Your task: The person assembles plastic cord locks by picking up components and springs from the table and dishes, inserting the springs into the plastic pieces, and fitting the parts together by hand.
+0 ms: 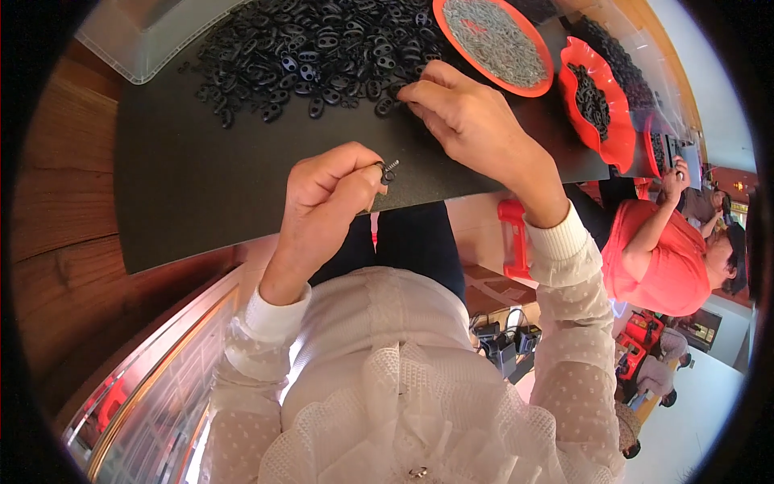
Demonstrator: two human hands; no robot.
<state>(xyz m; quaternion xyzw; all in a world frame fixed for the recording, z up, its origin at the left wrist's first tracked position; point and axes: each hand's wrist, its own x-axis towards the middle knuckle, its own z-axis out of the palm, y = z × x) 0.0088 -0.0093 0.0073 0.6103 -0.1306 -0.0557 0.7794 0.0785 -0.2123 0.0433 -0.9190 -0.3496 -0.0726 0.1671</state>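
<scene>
1. Fingers of my left hand [326, 194] are curled tight, thumb and forefinger pinching a small dark screw-like part [389, 170] over the black mat [201, 177].
2. I see my right hand [468, 121] at the near edge of the pile of black oval pieces [314, 48], fingertips pressed together among them; whether they grip one, I cannot tell.
3. I note a round red tray [528, 89] of grey bits just beyond that hand, and a scalloped red dish [617, 137] further right.

Mat [201, 185] lies across frame centre on my table [64, 210]. Pile of small parts [314, 48] on its upper middle, clear bin [153, 40] upper left. Round tray [492, 40] upper right, wavy bowl [601, 105] right of it, co-worker [661, 250] at right edge.
</scene>
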